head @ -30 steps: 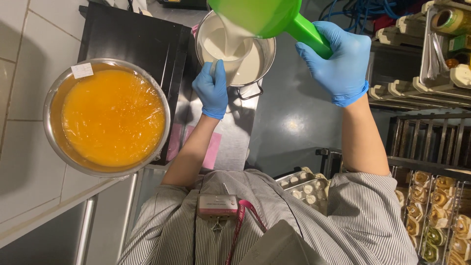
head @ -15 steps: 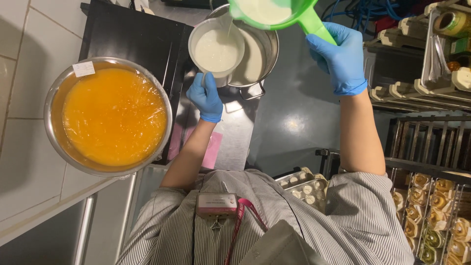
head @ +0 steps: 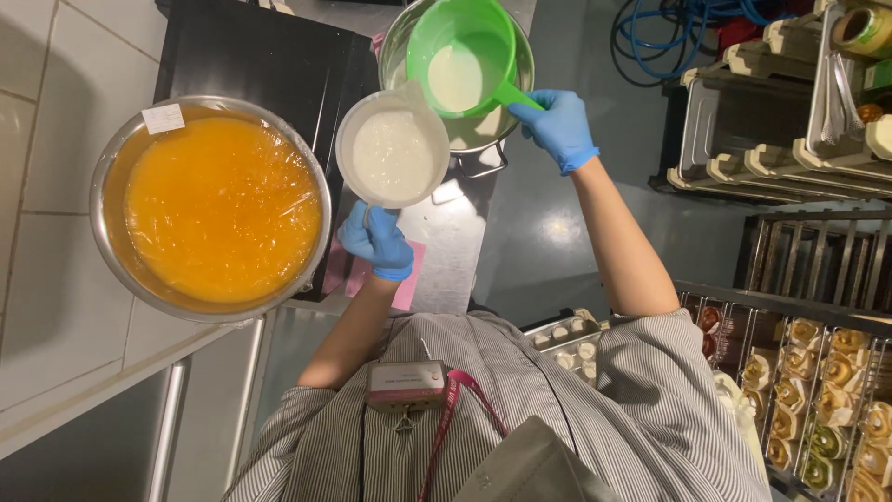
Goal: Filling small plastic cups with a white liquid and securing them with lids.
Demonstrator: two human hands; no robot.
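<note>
Two blue-gloved hands at work: left hand (head: 376,240) grips the handle of a clear jug (head: 392,154) full of white liquid, just beside the steel pot (head: 520,70). Right hand (head: 556,128) clasps the green scoop (head: 462,56) over that pot. White square label (head: 163,118) sits on the film-covered orange bowl (head: 212,209).

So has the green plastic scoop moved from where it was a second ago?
Yes. The green plastic scoop has drawn back from over the clear measuring jug and levelled out, now sitting over the steel pot, held by the right hand.
</note>
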